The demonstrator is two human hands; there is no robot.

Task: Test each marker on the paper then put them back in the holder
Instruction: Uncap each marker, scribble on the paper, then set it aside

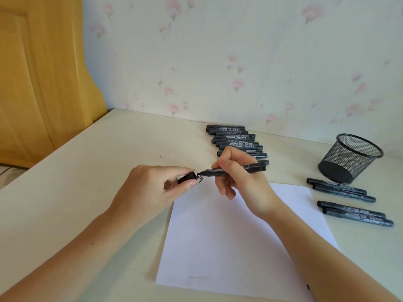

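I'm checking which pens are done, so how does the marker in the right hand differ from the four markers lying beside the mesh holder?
The marker gripped by the right hand is uncapped, its tip at a black scribble on the paper; the four markers are capped. It is held above the paper, while they rest on the table in two pairs. The left hand holds its cap. All look the same black model.

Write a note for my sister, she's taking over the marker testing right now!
Left hand holds the cap. Right hand holds the open marker, tip by a fresh scribble at the paper's top corner.
A row of markers lies behind the hands. Four markers lie right of the paper, beside the mesh holder.
Done: one scribble shows.
Left: recap this one, test the others, put all in the holder, which looks empty.
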